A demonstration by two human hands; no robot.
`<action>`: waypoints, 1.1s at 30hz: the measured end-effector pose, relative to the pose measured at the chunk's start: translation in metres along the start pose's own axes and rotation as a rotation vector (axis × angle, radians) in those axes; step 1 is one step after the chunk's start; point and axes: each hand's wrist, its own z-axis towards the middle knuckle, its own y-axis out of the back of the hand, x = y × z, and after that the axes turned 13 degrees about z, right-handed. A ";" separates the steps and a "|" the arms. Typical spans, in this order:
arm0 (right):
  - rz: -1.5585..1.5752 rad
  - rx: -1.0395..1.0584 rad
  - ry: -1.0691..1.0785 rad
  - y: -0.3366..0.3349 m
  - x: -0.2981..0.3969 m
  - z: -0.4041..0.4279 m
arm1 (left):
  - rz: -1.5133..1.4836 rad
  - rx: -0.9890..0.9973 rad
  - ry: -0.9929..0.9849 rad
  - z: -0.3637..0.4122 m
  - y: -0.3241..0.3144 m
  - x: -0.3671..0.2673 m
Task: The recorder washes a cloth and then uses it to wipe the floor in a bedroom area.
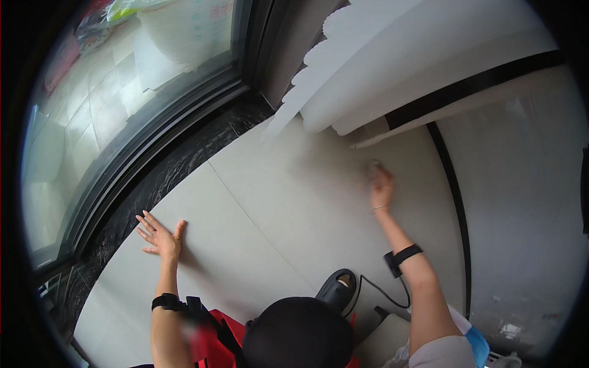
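My left hand rests on the pale floor tile with its fingers spread apart. Its fingertips reach the edge of the black marbled threshold, and nothing is in it. Farther right, my right hand is low over the same tiled floor, below the hem of a white curtain. Its fingers are curled around a small greyish object, too blurred to name.
A dark-framed glass door stands on the left, with bags behind it. At right is a glossy pale panel beside a black strip. A black slipper and a loose black cable lie near my right forearm.
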 end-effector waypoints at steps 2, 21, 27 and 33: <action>-0.006 -0.094 -0.357 0.061 -0.088 0.047 | -0.033 0.010 -0.014 -0.004 -0.007 -0.022; 0.234 0.040 0.209 -0.153 0.145 0.083 | -0.030 0.045 -0.006 -0.009 0.011 -0.015; -0.128 0.258 0.274 -0.189 0.134 0.026 | -0.064 0.066 -0.019 -0.011 0.024 -0.025; 0.456 0.862 0.460 -0.135 0.217 -0.069 | -0.018 0.134 -0.025 -0.006 0.024 -0.018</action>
